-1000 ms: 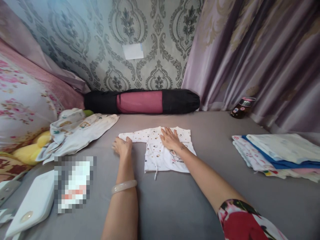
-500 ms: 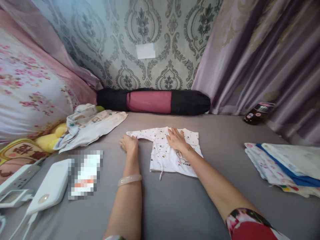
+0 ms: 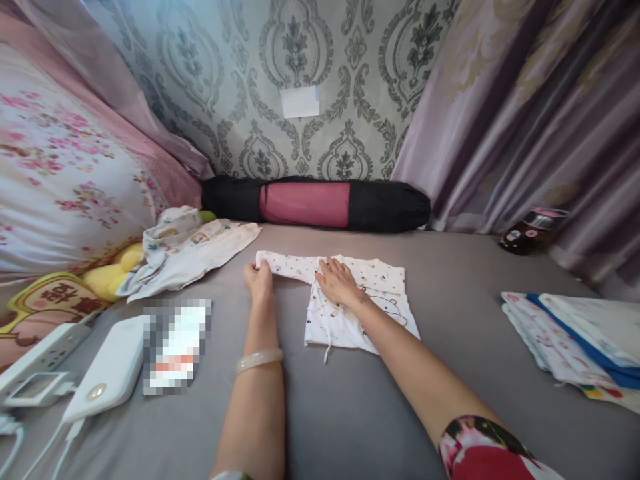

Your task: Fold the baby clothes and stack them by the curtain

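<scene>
A small white baby shirt (image 3: 320,320) with little brown prints, a cartoon drawing and a tie string lies on the grey sheet. One sleeve stretches out to the left; the other sleeve is folded over or hidden. My left hand (image 3: 259,279) pinches the cuff end of that outstretched sleeve. Flat on the upper part of the shirt, near the base of the sleeve, rests my right hand (image 3: 337,281) with fingers spread.
Folded clothes (image 3: 575,340) lie at the right, a dark bottle (image 3: 530,233) behind them. A black and pink roll bag (image 3: 305,203) lies along the wall. On the left are a crumpled garment (image 3: 195,247), a white power bank (image 3: 107,367) with cables and a power strip (image 3: 45,350).
My right hand has slid left across the shirt toward the sleeve. The sleeve now looks straighter and wider, its cuff higher in my left hand. The view has shifted slightly.
</scene>
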Demonstrator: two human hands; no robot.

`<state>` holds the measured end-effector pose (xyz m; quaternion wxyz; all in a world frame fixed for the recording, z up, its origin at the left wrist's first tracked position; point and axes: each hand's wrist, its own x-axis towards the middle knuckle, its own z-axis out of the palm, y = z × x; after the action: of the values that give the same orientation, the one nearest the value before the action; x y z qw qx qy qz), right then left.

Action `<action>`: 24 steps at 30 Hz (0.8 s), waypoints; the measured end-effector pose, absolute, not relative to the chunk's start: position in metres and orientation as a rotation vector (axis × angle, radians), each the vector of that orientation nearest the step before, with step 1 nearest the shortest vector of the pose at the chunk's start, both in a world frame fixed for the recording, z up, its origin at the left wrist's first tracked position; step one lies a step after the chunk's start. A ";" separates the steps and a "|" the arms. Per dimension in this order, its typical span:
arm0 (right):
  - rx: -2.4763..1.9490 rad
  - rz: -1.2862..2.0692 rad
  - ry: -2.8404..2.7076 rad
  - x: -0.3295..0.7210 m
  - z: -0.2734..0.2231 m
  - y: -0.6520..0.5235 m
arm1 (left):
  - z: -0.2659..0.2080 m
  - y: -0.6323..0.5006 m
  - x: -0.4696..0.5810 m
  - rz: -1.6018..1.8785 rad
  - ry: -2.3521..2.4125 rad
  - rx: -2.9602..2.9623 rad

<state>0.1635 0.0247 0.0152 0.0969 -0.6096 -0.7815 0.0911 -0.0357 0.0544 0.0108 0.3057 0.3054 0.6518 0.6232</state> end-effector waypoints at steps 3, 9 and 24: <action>-1.817 0.281 -2.318 0.163 0.017 0.023 | 0.022 0.058 -0.029 1.718 1.530 0.529; -1.850 0.276 -2.324 0.160 0.021 0.023 | 0.043 0.056 -0.014 1.742 1.068 0.289; -1.956 0.427 -2.046 0.149 0.045 0.045 | 0.051 0.046 0.040 1.602 0.984 0.714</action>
<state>0.1486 0.0450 0.0451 0.1389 -0.6766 -0.7079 0.1479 0.0404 0.0461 0.0514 0.5356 0.3000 0.4134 0.6725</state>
